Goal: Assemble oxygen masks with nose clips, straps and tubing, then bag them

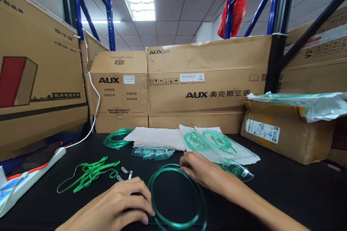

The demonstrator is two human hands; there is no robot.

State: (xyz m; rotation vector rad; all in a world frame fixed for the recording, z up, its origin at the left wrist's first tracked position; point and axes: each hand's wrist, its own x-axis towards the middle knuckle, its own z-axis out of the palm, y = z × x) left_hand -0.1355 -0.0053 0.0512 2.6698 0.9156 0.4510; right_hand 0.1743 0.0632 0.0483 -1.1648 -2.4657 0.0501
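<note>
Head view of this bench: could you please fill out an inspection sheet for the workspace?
Surface: black table, matte.
Job's things: coil of green tubing lying flat between both hands; clear mask just right of it.
Clutter: green straps, metal clips, second green coil, clear connectors, white bags, bagged tubing sets; dark phone on a white box at the left.
Hands: left hand touches the coil's near-left edge, right hand its far edge; grip unclear.
Cables: white cable rising at the left between the boxes.
Surroundings: AUX cardboard boxes behind, open carton at right, blue racking, red bag overhead.
</note>
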